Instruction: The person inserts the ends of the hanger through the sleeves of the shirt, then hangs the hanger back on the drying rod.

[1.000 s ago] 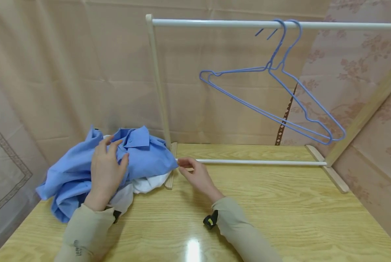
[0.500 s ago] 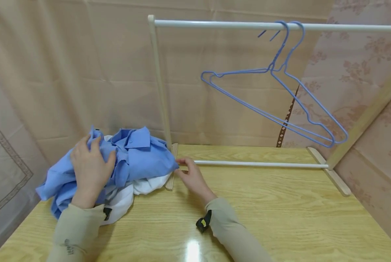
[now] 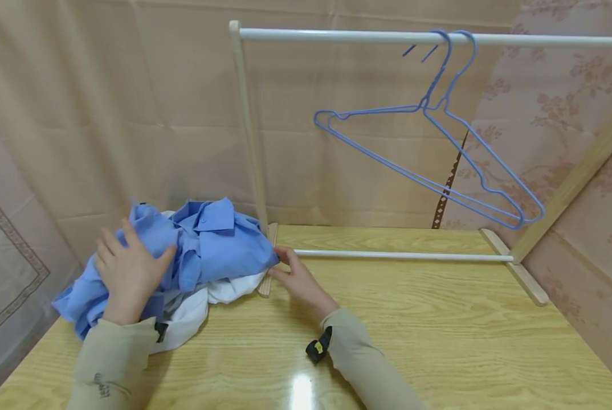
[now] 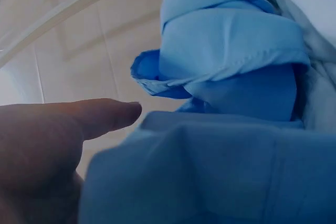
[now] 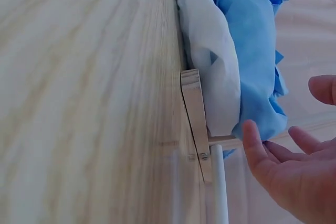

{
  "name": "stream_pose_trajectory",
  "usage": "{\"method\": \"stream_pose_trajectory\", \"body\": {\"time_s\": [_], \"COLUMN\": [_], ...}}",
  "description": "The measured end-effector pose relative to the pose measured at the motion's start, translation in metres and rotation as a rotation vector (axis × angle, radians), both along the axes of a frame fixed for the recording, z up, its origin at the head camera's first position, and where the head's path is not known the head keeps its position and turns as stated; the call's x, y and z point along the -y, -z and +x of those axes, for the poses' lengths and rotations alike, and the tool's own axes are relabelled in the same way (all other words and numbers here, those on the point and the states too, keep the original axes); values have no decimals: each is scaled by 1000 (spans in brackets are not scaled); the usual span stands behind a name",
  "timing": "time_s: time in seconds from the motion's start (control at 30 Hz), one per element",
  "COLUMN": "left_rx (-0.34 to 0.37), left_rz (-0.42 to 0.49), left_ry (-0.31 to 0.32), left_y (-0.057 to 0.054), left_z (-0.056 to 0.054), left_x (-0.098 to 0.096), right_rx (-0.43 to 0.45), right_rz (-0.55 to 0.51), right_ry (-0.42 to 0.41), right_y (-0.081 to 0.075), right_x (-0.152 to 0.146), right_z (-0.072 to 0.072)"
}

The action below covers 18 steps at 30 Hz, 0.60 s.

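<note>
A crumpled blue collared shirt (image 3: 229, 250) lies in a heap at the left of the table, over a white garment (image 3: 188, 319). My left hand (image 3: 131, 270) is spread over the shirt's left part, thumb out to the right. In the left wrist view that thumb (image 4: 105, 116) sticks out beside folds of blue cloth (image 4: 231, 40), which hide the other fingers. At the heap's right end, the fingertips of my right hand (image 3: 303, 285) are right at the blue cloth. The right wrist view shows this hand (image 5: 289, 177) with loosely bent fingers, thumb well apart.
A rack with wooden uprights (image 3: 249, 125) and a white top rail (image 3: 337, 36) stands behind the heap. Two blue wire hangers (image 3: 424, 108) hang from it. A white lower bar (image 3: 403, 256) runs close above the wooden table (image 3: 439, 341).
My left hand has slid left across the shirt, its fingers spreading, and more of the shirt's middle shows. The right hand has shifted slightly left, to the shirt's end.
</note>
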<state>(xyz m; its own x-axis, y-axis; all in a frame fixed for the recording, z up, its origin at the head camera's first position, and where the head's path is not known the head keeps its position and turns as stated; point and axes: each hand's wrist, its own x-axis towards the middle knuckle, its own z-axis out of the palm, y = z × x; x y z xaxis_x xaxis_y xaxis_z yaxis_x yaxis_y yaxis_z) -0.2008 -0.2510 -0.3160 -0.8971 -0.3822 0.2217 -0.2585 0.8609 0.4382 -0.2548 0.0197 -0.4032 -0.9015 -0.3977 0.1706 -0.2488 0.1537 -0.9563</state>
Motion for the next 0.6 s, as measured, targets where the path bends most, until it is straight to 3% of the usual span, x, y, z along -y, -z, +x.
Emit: {"method": "stream_pose_trajectory", "body": {"time_s": [0.17, 0.3, 0.43, 0.6], "left_rx": [100, 137, 161, 140], "left_rz": [-4, -68, -143, -177], "left_ry": [-37, -23, 20, 37], "left_y": [-1, 1, 3, 6], "left_z": [-2, -1, 1, 0], "left_x": [-1, 0, 2, 6], "right_rx": [21, 23, 16, 39], "right_rz": [-8, -5, 10, 11], "right_ry": [-4, -15, -19, -27], "right_y": [-16, -32, -36, -31], "right_x": [-2, -3, -4, -7], "right_z": [10, 20, 24, 20]}}
